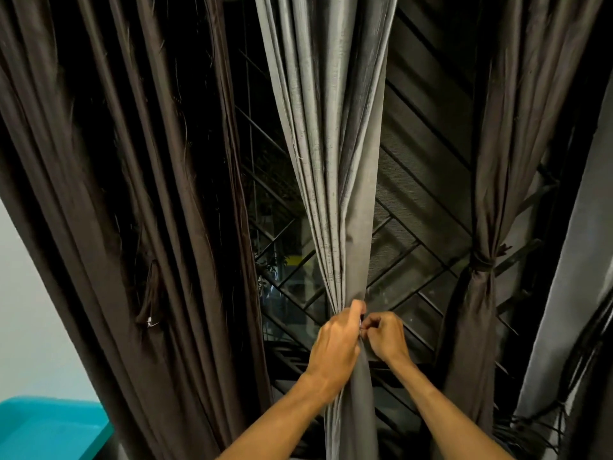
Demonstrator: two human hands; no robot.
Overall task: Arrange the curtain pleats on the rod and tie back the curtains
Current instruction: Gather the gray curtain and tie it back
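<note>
Grey curtain bunched in a two-handed grip.
The left hand curls its fingers round the gathered fabric; the right hand pinches it just beside them. Pleats fan upward from the fingers; farther right hangs a tied brown curtain.

No legible text, labels, brand marks, numbers or signs anywhere in view. Curtain fabric, window grille and the scene beyond the glass carry no readable marks; distant detail too dark and blurred.
</note>
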